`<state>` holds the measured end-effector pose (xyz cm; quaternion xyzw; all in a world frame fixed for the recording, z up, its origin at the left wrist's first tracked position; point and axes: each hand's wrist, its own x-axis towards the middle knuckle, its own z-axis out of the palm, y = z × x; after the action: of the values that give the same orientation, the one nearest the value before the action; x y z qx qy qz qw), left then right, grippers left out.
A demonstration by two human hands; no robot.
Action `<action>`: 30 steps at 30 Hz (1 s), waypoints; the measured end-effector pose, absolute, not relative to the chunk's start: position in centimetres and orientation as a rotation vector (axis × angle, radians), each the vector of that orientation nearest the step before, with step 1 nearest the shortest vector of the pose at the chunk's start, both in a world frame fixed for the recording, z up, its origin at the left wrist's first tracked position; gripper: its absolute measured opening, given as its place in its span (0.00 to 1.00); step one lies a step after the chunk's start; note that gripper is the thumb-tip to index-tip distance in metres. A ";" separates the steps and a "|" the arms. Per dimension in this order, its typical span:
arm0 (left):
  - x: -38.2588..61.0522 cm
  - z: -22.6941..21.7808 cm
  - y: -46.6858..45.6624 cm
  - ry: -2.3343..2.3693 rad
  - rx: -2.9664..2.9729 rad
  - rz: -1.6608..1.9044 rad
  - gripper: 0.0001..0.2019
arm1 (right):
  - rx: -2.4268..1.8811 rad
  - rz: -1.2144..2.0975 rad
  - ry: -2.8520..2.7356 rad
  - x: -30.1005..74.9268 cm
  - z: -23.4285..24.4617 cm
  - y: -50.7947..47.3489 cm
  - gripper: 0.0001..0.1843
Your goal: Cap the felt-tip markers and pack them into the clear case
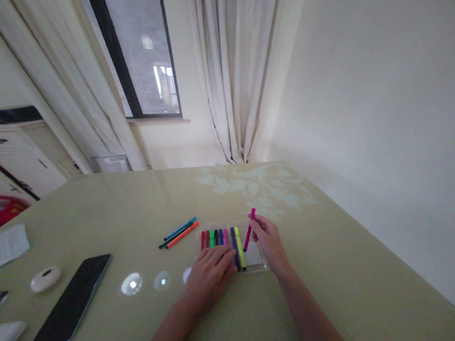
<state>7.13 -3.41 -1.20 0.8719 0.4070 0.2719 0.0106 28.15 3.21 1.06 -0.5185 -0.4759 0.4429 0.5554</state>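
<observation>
A magenta marker [248, 232] is pinched in my right hand [268, 238], tilted with its dark end down over the right part of a clear plastic case [265, 264]. My left hand [214, 267] lies flat with fingers stretched across the lower part of several coloured markers [211, 237] lined up in the case. To the right of those fingers, a dark blue marker [236, 249] and a yellow-green marker [240, 248] lie side by side. Left of the case, a blue marker [180, 228], a dark green marker [166, 242] and an orange marker [182, 235] rest together on the table.
On the table's left side are a black phone [70, 303], a white oval object [45, 279] and papers [8, 246]. Lamp reflections [132, 284] show on the glossy table [118, 206]. A wall [380, 106] borders the right edge; curtains [237, 73] hang behind.
</observation>
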 end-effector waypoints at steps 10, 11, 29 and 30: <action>8.2 -1.6 -3.9 1.358 2.727 0.597 0.21 | -1.481 1.136 -1.552 29.4 -0.4 3.4 0.12; 8.1 -1.5 -4.0 1.365 2.715 0.593 0.22 | -1.494 1.117 -1.569 29.2 -0.4 3.3 0.12; 8.6 -1.3 -4.4 1.373 2.763 0.555 0.28 | -1.573 1.004 -1.568 28.1 -1.2 2.8 0.06; 8.7 -1.4 -4.5 1.367 2.764 0.563 0.27 | -1.579 0.979 -1.590 28.1 -1.1 2.8 0.06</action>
<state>8.67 -4.47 -1.37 0.8818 0.4361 0.1796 0.0036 28.08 2.76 -1.12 -0.6069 -0.6113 0.3763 0.3412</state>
